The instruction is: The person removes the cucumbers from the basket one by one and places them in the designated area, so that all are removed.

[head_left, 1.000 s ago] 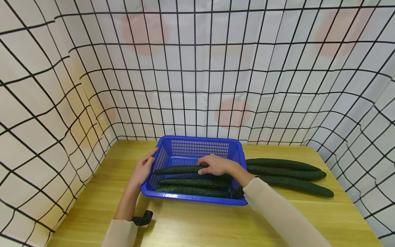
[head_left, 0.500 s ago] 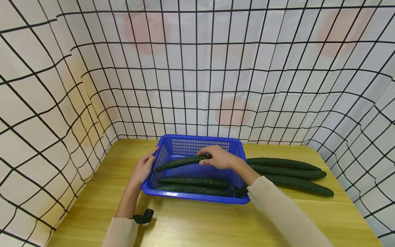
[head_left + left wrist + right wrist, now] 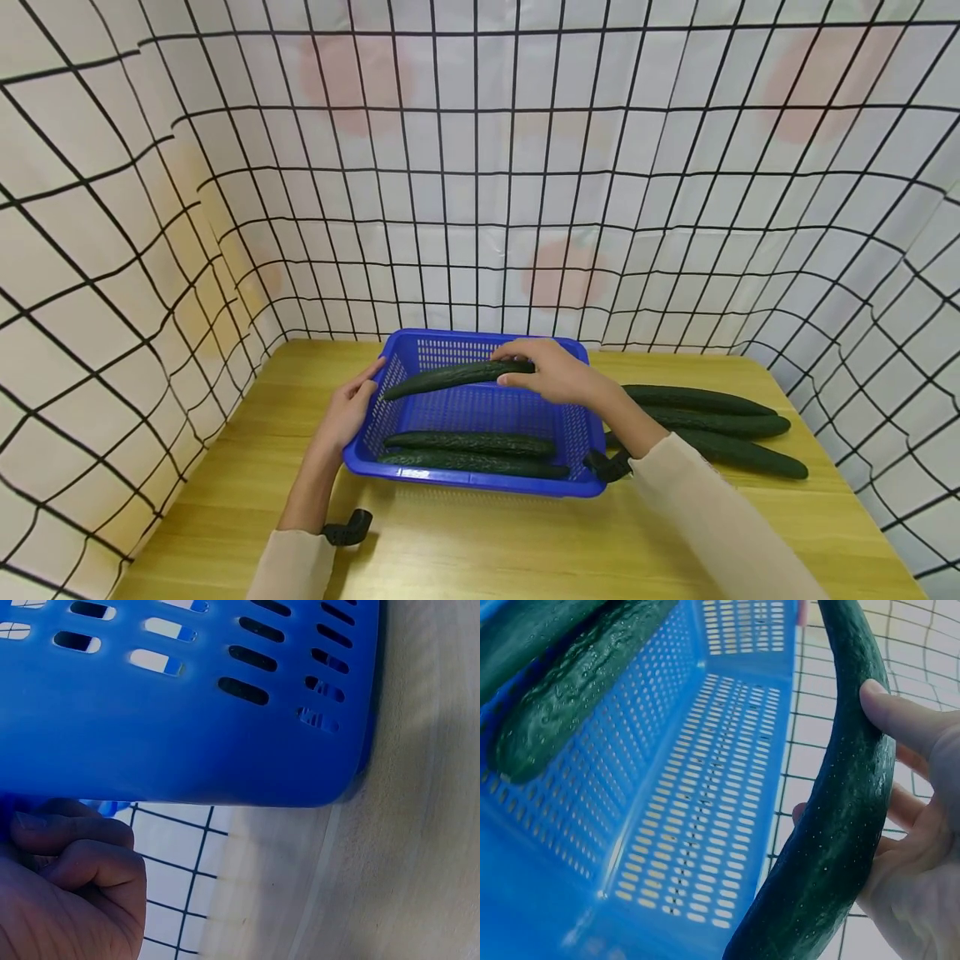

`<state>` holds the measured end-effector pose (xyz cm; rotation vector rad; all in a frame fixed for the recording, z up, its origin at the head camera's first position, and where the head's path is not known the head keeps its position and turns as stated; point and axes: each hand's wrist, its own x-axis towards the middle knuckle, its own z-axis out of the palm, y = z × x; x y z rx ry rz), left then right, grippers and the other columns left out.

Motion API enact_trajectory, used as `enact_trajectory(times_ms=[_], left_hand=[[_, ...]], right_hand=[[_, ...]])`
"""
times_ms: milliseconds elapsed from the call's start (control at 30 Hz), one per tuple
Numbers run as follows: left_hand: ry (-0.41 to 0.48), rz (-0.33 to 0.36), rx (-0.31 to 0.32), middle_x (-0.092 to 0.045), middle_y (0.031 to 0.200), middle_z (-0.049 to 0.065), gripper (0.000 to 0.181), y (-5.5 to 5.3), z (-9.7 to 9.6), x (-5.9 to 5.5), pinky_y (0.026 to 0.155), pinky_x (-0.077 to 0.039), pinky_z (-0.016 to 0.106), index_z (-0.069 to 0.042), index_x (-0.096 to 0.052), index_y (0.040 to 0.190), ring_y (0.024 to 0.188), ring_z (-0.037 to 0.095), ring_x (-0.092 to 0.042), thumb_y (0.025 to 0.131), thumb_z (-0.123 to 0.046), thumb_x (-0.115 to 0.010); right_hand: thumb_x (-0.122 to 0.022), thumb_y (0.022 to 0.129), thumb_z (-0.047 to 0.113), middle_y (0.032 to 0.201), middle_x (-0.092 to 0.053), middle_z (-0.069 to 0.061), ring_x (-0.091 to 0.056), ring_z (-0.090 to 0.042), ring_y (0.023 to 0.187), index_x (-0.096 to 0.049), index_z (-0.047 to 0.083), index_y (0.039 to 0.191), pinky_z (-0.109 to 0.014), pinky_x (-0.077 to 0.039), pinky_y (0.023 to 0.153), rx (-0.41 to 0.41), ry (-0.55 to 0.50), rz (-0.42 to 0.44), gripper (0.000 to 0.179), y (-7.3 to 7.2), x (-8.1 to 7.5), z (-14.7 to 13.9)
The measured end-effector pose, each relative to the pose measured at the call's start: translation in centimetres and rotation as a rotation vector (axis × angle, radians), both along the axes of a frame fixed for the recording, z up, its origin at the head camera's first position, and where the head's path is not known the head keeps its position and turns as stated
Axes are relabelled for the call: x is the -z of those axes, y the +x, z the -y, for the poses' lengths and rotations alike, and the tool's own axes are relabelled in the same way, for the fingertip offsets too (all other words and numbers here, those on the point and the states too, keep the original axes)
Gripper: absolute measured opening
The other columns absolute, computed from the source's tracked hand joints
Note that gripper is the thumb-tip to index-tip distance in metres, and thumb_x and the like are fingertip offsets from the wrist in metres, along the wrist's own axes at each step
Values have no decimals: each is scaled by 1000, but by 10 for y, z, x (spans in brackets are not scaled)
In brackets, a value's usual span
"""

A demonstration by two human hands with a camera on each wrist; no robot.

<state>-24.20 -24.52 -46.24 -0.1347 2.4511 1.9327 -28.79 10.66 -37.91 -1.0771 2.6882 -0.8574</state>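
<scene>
A blue plastic basket [image 3: 480, 481] with slotted walls stands on the table. My left hand [image 3: 351, 414] grips its left rim; in the left wrist view the fingers [image 3: 97, 864] curl at the rim. My right hand [image 3: 553, 371] holds a long dark green cucumber [image 3: 442, 381] near its right end, over the back half of the basket. The right wrist view has the thumb [image 3: 900, 716] across the near side of this cucumber, other fingers behind it. Two more cucumbers, one [image 3: 468, 442] behind the other [image 3: 472, 463], lie side by side along the basket's front wall.
Three cucumbers [image 3: 738, 452] lie on the wooden table [image 3: 465, 550] to the basket's right, partly behind the right forearm. A black wire grid [image 3: 495, 175] over white sheeting encloses the back and both sides. Each wrist wears a black camera mount [image 3: 348, 528].
My right hand has raised the cucumber from beside the other two and moved it toward the back and slightly right, its right end tilted up. The left hand stays on the rim.
</scene>
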Motion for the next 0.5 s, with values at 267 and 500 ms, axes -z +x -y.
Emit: enact_trajectory(times_ms=[267, 500], left_hand=[[19, 29, 11, -36, 165, 13, 50, 7, -3, -14, 78, -49, 30, -26, -44, 158, 111, 30, -55, 108, -21, -39], [-25, 10, 30, -36, 164, 18, 50, 20, -11, -35, 84, -46, 28, -18, -43, 158, 120, 31, -53, 108, -17, -40]], right_hand=[[-61, 104, 33, 147, -59, -9, -51, -35, 138, -59, 13, 143, -57, -42, 111, 27, -69, -37, 45, 12, -4, -34], [-58, 105, 36, 154, -52, -12, -41, -39, 146, -55, 15, 146, -63, -34, 115, 133, -107, -36, 46, 18, 7, -76]])
